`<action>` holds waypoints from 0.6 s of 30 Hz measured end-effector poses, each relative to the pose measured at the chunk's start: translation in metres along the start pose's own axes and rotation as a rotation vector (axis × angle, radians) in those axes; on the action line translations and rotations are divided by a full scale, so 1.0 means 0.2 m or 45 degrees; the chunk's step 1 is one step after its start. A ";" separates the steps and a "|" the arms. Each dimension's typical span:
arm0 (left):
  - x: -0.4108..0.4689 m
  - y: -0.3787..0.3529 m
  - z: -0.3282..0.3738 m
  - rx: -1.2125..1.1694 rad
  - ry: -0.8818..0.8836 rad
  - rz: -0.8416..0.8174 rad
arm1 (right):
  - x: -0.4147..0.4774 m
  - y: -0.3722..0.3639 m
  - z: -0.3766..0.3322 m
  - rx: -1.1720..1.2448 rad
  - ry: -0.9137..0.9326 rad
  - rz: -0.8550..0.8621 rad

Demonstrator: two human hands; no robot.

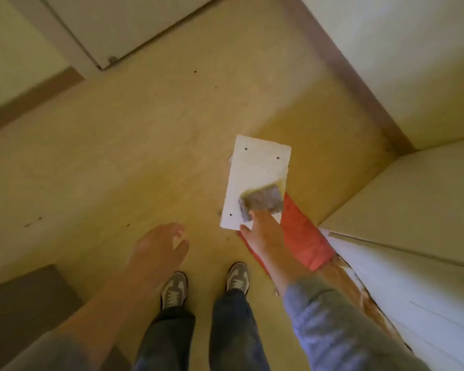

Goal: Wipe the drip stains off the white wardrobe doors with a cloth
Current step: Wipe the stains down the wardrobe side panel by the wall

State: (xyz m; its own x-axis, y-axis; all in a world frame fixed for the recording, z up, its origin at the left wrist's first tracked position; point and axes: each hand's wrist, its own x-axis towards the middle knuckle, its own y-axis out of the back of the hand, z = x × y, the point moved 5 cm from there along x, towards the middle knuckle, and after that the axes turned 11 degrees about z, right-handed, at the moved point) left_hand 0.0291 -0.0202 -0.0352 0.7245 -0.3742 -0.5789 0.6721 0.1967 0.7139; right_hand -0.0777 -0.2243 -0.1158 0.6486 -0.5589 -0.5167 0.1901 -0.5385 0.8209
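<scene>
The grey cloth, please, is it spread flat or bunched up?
Bunched up: the grey cloth shows as a crumpled wad held at the right hand's fingertips.

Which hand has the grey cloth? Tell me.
The right hand holds the crumpled grey cloth over the white rectangular board; the left hand is open and empty.

left hand low, fingers loosely spread, right hand extended forward, gripping
</scene>
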 end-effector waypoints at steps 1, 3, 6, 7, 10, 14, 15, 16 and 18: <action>0.06 -0.06 -0.02 -0.009 0.001 -0.001 | 0.06 -0.08 0.02 0.013 -0.032 0.001; 0.17 -0.19 -0.07 -0.013 0.029 -0.006 | 0.17 -0.22 0.06 0.049 -0.114 0.051; 0.25 -0.32 -0.13 -0.004 0.057 -0.037 | 0.26 -0.35 0.08 -0.006 -0.195 0.187; 0.27 -0.36 -0.15 -0.002 0.069 -0.037 | 0.28 -0.38 0.09 -0.021 -0.209 0.255; 0.30 -0.40 -0.19 0.013 0.095 -0.044 | 0.34 -0.40 0.09 0.005 -0.164 0.390; 0.28 -0.37 -0.18 0.023 0.101 -0.048 | 0.37 -0.33 0.17 0.262 -0.299 0.322; 0.27 -0.35 -0.16 0.035 0.086 -0.045 | 0.35 -0.28 0.20 0.439 -0.401 0.305; 0.25 -0.30 -0.12 0.049 0.074 -0.040 | 0.31 -0.20 0.23 0.616 -0.496 0.300; 0.22 -0.24 -0.07 0.054 0.065 -0.035 | 0.24 -0.10 0.27 0.879 -0.612 0.278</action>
State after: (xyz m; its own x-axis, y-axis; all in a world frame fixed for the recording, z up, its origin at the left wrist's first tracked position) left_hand 0.0301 -0.0338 -0.1001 0.7134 -0.3323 -0.6170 0.6856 0.1483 0.7127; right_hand -0.0899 -0.2741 -0.1695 0.2072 -0.8162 -0.5394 -0.4929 -0.5633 0.6631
